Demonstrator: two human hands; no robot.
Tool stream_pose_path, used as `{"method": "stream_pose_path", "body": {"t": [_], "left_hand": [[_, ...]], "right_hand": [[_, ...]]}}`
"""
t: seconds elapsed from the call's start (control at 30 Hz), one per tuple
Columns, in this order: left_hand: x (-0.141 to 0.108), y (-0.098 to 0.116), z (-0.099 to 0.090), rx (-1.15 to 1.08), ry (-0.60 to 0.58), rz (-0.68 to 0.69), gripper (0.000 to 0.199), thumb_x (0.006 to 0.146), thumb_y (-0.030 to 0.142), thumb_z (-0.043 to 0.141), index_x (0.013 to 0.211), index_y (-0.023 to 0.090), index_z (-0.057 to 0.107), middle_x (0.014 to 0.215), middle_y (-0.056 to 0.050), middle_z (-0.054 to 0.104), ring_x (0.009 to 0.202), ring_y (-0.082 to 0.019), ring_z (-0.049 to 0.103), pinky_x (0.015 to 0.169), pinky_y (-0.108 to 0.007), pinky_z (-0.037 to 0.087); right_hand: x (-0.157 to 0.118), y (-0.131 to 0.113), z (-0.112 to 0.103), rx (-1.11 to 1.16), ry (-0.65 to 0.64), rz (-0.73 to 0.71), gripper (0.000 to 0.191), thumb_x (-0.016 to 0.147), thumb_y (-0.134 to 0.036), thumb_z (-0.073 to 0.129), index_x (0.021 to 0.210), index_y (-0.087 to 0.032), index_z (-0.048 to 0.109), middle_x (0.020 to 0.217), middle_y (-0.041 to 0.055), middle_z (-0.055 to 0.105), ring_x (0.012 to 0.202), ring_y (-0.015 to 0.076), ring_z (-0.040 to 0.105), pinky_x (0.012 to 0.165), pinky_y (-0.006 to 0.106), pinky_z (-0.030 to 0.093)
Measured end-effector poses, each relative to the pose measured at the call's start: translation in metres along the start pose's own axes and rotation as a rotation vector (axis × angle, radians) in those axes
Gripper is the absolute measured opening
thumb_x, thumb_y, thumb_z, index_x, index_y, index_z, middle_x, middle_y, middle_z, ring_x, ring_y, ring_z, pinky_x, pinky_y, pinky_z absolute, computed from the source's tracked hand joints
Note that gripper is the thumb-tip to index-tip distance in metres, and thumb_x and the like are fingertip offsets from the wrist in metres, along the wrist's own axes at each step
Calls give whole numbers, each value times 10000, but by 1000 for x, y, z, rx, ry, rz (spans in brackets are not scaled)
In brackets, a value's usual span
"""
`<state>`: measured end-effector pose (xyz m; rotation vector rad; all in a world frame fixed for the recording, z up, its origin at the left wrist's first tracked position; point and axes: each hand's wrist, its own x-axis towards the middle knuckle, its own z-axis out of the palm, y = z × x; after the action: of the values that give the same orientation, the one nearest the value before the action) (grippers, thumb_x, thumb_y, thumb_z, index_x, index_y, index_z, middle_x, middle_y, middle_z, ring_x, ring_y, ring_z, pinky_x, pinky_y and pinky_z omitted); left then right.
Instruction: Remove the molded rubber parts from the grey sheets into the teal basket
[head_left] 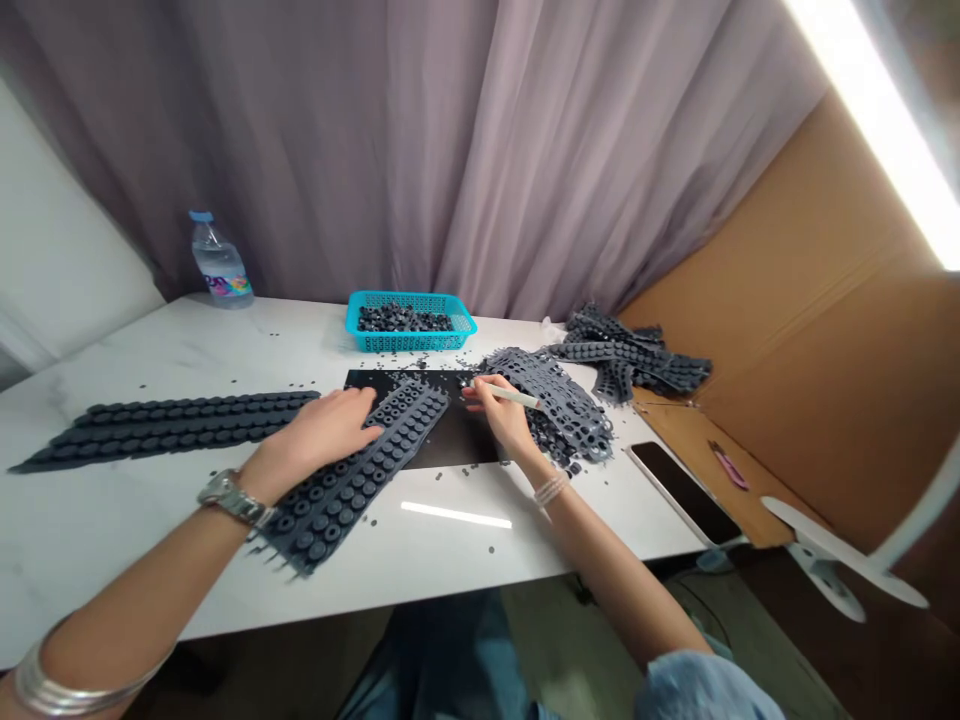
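A dark grey molded rubber sheet (pixel 349 500) with rows of round studs lies slanted in front of me, its far end over a black mat (pixel 457 440). My left hand (pixel 334 425) rests on its left side, thumb and fingers apart. My right hand (pixel 504 412) is closed around a slim, pale pen-like tool (pixel 514 396), just right of the sheet's far end. The tool's tip is too small to make out. Beside that hand lies a heap of perforated grey rubber sheets (pixel 559 400). Small dark bits are scattered around the mat.
Left of my hand lies another studded strip (pixel 187 425). Behind the mat is a turquoise basket (pixel 411 342) of small dark pieces. A water bottle (pixel 221 265) stands back left. More strips (pixel 637 355), a phone (pixel 684 492), a pink cutter (pixel 727 466) and a lamp clamp (pixel 844 555) are right.
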<state>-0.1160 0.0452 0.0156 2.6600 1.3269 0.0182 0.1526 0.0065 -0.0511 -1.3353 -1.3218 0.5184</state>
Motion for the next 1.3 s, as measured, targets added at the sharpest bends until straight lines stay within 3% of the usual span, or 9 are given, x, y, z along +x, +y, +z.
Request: {"method": "stream_pose_path", "body": {"t": [0.1,0.2,0.33,0.43,0.53,0.73,1.1,1.23,1.3], "left_hand": [[16,30,17,22,101,180,454,932,389,382,1306,176,526,1385,-133,565,1284,-255,515,1048,-381,410],[33,51,42,58,193,278,469,954,341,382,1355,128,502,1468,-168,486,1377,-258,424,1126,-402,341],[39,59,71,99,274,322,462,958,300,391,1348,88,520,1455,-219,485,1371,-299,433,1112,-453,360],[36,60,81,114,312,317,466,968,301,370,1363,98,515,1471,-218,466,1379,-312,422,1124,-470,341],[34,63,85,115,335,301,494,974,316,360,1400,97,479,1485,-217,449,1371,-322,432,1128,-474,334],[31,69,82,170,374,293,510,981,315,332,1396,58,483,1461,-225,476,1348,-330,457,1121,-472,340],[29,73,78,138,348,272,504,978,318,340,1390,71,492,1465,-210,477,1350,-327,452,1131,-471,329],[29,72,78,131,344,278,506,976,322,346,1390,70,491,1467,-209,475,1351,-323,450,1136,-468,319],[29,72,78,124,341,269,503,974,326,353,1397,89,488,1472,-198,474,1347,-316,456,1133,-465,321]], "right_hand": [[3,-1,1,-39,-31,-33,348,923,-507,456,970,-189,592,900,82,739,856,192,726,677,305,611],[3,-6,1,-145,-91,-96,286,910,-442,514,958,-196,653,906,70,752,807,188,725,695,301,606],[-2,-9,-5,-309,-205,-193,185,890,-312,565,977,-227,705,880,40,764,768,188,727,796,319,588],[-7,-9,-10,-375,-288,-249,210,896,-267,563,1050,-237,703,1058,55,752,957,215,722,931,346,555],[-9,-8,-14,-499,-370,-386,261,940,-247,509,1130,-183,676,1195,111,701,1119,232,667,1010,360,524],[-9,-11,-15,-781,-463,-666,272,975,-181,439,1127,-105,652,1174,175,698,1142,243,657,990,361,554],[1,-12,-19,-980,-655,-855,234,981,-142,404,1112,-74,586,1291,251,608,1296,309,531,1006,482,526],[4,-4,-19,-942,-701,-826,242,981,-153,408,1158,-86,560,1337,255,569,1355,309,465,1049,490,490],[6,1,-21,-899,-626,-760,247,992,-170,376,1166,-119,545,1329,229,580,1349,291,474,1059,486,484]]}}
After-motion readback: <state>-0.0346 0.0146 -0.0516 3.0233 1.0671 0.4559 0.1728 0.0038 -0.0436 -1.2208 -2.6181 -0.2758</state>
